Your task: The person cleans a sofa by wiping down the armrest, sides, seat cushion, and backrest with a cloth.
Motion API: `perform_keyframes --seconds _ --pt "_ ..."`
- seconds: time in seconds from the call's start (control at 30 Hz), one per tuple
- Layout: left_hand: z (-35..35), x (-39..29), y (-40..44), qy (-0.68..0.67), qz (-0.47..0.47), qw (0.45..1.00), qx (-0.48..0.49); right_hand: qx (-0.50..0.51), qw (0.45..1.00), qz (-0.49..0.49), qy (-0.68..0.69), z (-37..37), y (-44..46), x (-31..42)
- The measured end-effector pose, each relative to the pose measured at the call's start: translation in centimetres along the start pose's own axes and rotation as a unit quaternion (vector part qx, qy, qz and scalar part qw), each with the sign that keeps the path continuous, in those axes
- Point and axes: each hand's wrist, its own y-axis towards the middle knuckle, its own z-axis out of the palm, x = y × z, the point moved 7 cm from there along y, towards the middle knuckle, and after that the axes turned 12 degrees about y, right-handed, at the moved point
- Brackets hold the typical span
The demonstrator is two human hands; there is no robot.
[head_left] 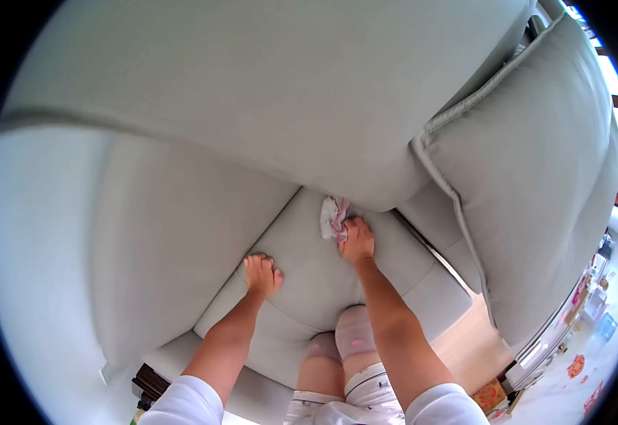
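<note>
A crumpled white cloth with pink edging (331,218) lies against the grey sofa seat (309,255), close under the backrest (287,85). My right hand (357,241) is closed on the cloth's right side and presses it to the seat. Further left, my left hand (262,275) leans on the seat beside the crease with the armrest (167,241). Its fingers are a little bent and slightly apart, with nothing in them. Both my knees (355,329) rest on the seat below my hands.
A large grey cushion with a piped edge (528,163) leans at the right. A dark gap (422,241) runs along the seat's right side. Wooden floor (472,340) shows at lower right, with household items and a blue water bottle (606,326) beyond.
</note>
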Motion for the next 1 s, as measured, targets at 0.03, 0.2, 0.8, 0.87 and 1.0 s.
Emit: perform_keyframes --seconds 0.03,0.2,0.8,0.87,1.0 --pt "0.0 0.1 0.3 -0.012 -0.001 1.000 0.000 0.016 1.000 0.015 0.014 0.1 -0.1 -0.2" --pt "-0.1 -0.2 0.4 -0.019 0.001 1.000 0.023 -0.004 1.000 0.005 0.013 -0.1 0.0 0.3" --pt "-3.0 -1.1 1.5 -0.015 -0.008 0.999 -0.036 -0.016 0.999 -0.021 0.034 -1.2 0.7 1.6" --pt "-4.8 -1.4 2.4 -0.045 -0.025 0.999 -0.011 -0.021 0.999 -0.019 0.038 -2.0 1.2 2.2" --pt "-12.7 -0.7 3.7 -0.053 0.023 0.996 -0.063 -0.017 0.998 0.010 0.054 -2.3 1.9 2.6"
